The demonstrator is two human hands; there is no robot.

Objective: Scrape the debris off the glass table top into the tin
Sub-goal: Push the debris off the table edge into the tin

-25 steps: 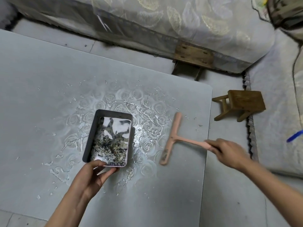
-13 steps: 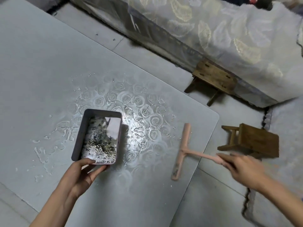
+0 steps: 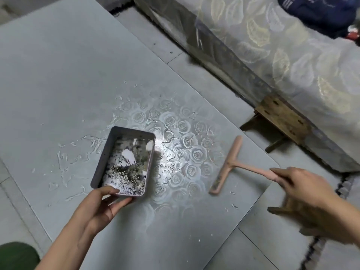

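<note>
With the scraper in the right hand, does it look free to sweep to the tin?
Probably yes: only glass table top lies between the scraper in the right hand and the tin, which the left hand holds at its near edge.

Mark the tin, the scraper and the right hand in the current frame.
tin (image 3: 105, 159): head view, on its grey left wall.
scraper (image 3: 230, 163): head view, where the handle meets the blade.
right hand (image 3: 301, 189): head view, on the back of the hand.
</note>
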